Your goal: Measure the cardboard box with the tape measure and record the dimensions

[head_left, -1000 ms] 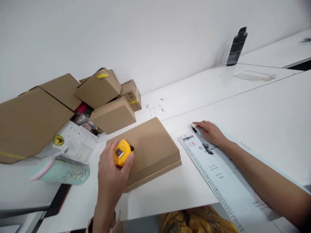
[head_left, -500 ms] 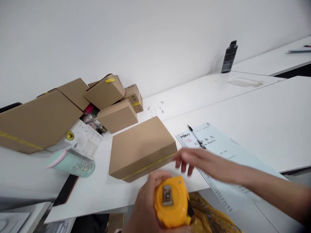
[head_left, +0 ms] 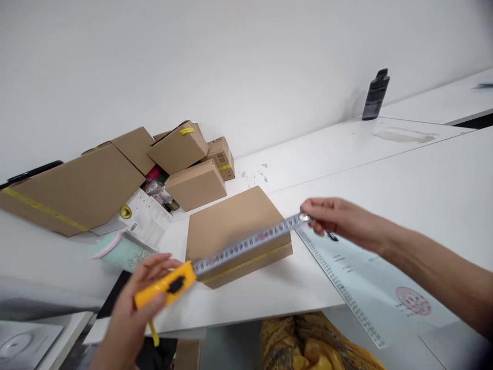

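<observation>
My left hand (head_left: pixel 129 313) grips a yellow tape measure (head_left: pixel 165 289) at the lower left. Its silver blade (head_left: pixel 250 241) stretches up and right, hanging just above the near long edge of a flat brown cardboard box (head_left: pixel 231 226) on the white table (head_left: pixel 404 174). My right hand (head_left: pixel 339 221) pinches the blade's tip just past the box's right end. A black pen (head_left: pixel 331 236) lies on a printed sheet (head_left: pixel 370 282) under that hand.
A pile of cardboard boxes (head_left: pixel 96 180) leans at the back left, with a white carton (head_left: pixel 148 223) and a mint bottle with a pink lid (head_left: pixel 115 252) in front. A dark bottle (head_left: pixel 375 95) stands far right by the wall. Yellow patterned fabric (head_left: pixel 311 347) shows below the table edge.
My left hand lifted the tape measure off the box and moved it left. My right hand left the paper, took the blade tip and pulled it out across the box.
</observation>
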`<state>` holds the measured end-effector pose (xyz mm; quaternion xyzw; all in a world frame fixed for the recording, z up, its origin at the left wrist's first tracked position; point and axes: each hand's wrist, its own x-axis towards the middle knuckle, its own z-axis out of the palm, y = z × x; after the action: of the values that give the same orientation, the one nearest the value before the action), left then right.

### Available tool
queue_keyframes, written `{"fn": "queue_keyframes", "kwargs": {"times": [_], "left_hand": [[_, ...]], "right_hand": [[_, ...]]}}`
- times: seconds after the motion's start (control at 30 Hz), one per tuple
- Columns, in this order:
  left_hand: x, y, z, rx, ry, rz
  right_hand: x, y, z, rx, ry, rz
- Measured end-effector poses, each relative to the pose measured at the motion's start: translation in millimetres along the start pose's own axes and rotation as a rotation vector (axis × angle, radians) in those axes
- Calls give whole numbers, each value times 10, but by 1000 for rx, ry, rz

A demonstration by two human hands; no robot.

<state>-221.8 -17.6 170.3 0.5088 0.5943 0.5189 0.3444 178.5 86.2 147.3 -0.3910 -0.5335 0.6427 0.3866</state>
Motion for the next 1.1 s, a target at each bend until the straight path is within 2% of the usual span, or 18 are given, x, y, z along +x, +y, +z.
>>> {"fn": "queue_keyframes", "kwargs": {"times": [0.07, 0.13, 0.2, 0.3, 0.47, 0.6, 0.73, 0.9, 1.1], "left_hand": [[283, 18, -345, -30, 113, -42], [538, -10, -612, -57, 173, -114], [728, -93, -783, -72, 171, -171], [879, -273, -900, -66, 120, -225], [923, -456, -937, -26, 32, -222], [943, -446, -863, -51, -84, -211], [1027, -423, -726, -38, -187, -166], [1094, -409, -636, -55, -225, -155], [1098, -377, -603, -54, -237, -159]], "right_hand": [[289, -64, -211, 64, 98, -28], [586, -44, -315, 107, 158, -27], [842, 44, -300, 77, 209, 3], [1092, 210, -152, -10, 260, 16], [1133, 306, 57, -108, 293, -12], [986, 248, 195, -312, 301, -18], [926, 303, 297, -399, 262, -35], [957, 421, 307, -406, 255, -30], [961, 370, 399, -402, 307, -113]]}}
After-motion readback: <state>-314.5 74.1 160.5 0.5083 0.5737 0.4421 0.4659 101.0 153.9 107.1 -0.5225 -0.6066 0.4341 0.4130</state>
